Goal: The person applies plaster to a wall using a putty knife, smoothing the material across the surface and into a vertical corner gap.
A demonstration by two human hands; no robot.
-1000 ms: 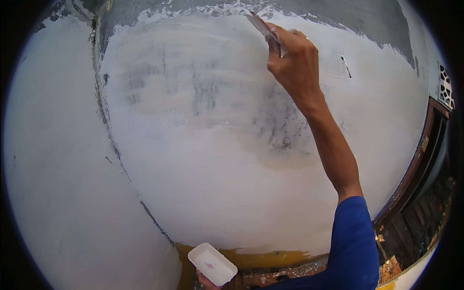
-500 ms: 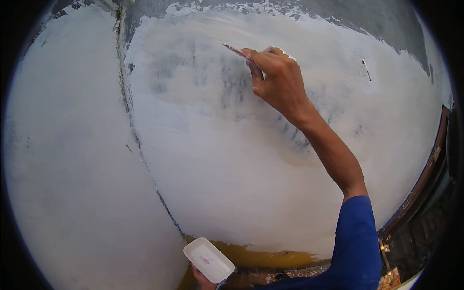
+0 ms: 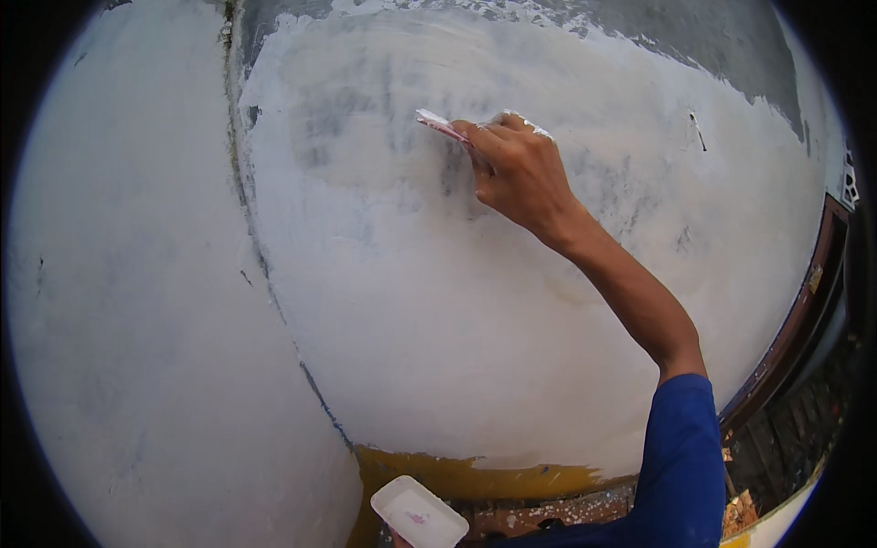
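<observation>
The flat tool point(image 3: 438, 124) is up on the far wall, left of your right hand point(image 3: 521, 173). That hand is closed around it, thumb on one side, maybe so the thin end can lie flat. I can't tell if that end touches the wall point(image 3: 438, 310) or sits just off it. The tool has white stuff on it, and so do your knuckles. Your arm reaches in from the right, so it leaves the left part easy to see. Low and near, your left hand point(image 3: 398, 540) grips a white tray point(image 3: 400, 496), though most of that hand is hidden. The tray tips so you can see inside, perhaps to keep it handy. Behind it runs a yellow strip point(image 3: 438, 468).
</observation>
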